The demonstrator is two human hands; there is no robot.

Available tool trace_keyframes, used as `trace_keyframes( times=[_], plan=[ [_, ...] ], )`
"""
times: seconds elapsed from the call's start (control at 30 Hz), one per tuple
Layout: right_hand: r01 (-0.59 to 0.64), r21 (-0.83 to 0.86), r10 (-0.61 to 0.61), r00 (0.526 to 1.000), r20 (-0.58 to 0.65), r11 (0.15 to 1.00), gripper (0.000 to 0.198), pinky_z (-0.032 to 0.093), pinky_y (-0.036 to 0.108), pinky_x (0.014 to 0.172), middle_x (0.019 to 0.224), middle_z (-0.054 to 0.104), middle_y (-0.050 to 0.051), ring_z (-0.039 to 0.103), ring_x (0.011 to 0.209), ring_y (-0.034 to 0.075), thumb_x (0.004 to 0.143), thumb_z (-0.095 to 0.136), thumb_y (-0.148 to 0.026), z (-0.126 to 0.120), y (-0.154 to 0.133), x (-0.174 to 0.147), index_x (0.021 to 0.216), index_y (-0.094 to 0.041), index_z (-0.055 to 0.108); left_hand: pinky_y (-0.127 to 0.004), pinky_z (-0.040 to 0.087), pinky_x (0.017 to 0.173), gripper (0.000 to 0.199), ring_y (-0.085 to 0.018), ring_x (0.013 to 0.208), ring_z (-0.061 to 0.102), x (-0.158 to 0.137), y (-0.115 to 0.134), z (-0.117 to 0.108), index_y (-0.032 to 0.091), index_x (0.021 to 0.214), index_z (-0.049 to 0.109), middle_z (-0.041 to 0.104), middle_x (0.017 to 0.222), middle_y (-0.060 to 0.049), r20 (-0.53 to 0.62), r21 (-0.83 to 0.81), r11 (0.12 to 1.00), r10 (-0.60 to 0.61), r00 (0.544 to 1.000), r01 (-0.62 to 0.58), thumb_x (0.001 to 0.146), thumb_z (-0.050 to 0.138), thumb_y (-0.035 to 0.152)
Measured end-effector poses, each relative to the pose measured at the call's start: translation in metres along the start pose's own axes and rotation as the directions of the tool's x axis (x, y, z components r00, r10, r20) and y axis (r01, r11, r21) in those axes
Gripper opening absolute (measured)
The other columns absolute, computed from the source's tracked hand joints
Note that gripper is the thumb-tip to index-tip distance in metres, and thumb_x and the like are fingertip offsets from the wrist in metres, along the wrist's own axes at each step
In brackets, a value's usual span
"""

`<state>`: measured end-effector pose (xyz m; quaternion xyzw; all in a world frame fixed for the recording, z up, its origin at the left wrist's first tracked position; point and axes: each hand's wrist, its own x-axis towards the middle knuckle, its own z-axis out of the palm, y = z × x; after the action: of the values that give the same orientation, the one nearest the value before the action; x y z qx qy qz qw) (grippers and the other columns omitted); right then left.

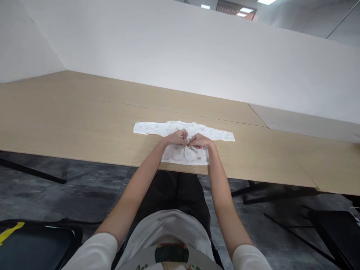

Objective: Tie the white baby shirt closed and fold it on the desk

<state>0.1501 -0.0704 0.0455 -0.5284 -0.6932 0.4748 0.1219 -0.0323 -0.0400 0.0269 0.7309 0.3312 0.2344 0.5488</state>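
A small white long-sleeved baby shirt (184, 155) with a faint scattered print lies spread on the wooden table, its sleeves out to both sides and its lower hem near the table's front edge. My left hand (177, 137) and my right hand (199, 140) meet at the middle of its front, fingertips pinched close together. Between them the cloth is gathered up into small folds. Whether a button or snap sits under the fingertips is hidden.
The long wooden table (84, 112) runs across the view, with a white partition (168, 48) behind it. A black chair (36, 243) with a yellow strip stands at lower left, another dark chair (332, 228) at lower right. Black table legs (33, 172) show below.
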Motion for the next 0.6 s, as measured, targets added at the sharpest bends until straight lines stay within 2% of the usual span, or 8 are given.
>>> trace_keyframes(
  times=[0.1,0.33,0.6],
  plan=[
    [-0.024,0.042,0.024,1.000,-0.009,0.999,0.019,0.024,0.020,0.038,0.037,0.041,-0.005,0.033,0.035,0.005,0.066,0.068,-0.024,-0.001,0.004,0.002,0.055,-0.013,0.058,-0.018,0.037,0.048,0.038,-0.005,0.055,0.047,-0.001,0.002,0.000,0.018,0.079,0.043,0.045,0.074,0.005,-0.006,-0.005,1.000,-0.014,1.000,0.014,0.051,0.070,0.012],
    [0.023,0.097,-0.027,0.999,0.038,0.995,0.019,0.029,0.019,0.040,0.041,0.046,-0.005,0.037,0.038,0.006,0.066,0.069,-0.027,-0.005,0.010,0.003,0.075,-0.010,0.069,-0.019,0.035,0.046,0.039,-0.004,0.050,0.044,-0.003,0.006,0.002,0.018,0.079,0.043,0.044,0.071,0.006,-0.007,-0.036,0.999,-0.041,0.999,0.040,0.051,0.070,0.012],
    [0.030,0.080,-0.030,1.000,-0.001,0.996,0.021,0.026,0.020,0.039,0.041,0.043,-0.006,0.035,0.037,0.005,0.066,0.073,-0.031,-0.005,0.011,0.004,0.064,-0.013,0.061,-0.020,0.038,0.048,0.036,-0.007,0.052,0.048,0.002,-0.007,-0.002,0.020,0.082,0.046,0.050,0.070,0.005,0.026,-0.034,0.999,-0.004,1.000,0.005,0.055,0.069,0.015]
  ],
)
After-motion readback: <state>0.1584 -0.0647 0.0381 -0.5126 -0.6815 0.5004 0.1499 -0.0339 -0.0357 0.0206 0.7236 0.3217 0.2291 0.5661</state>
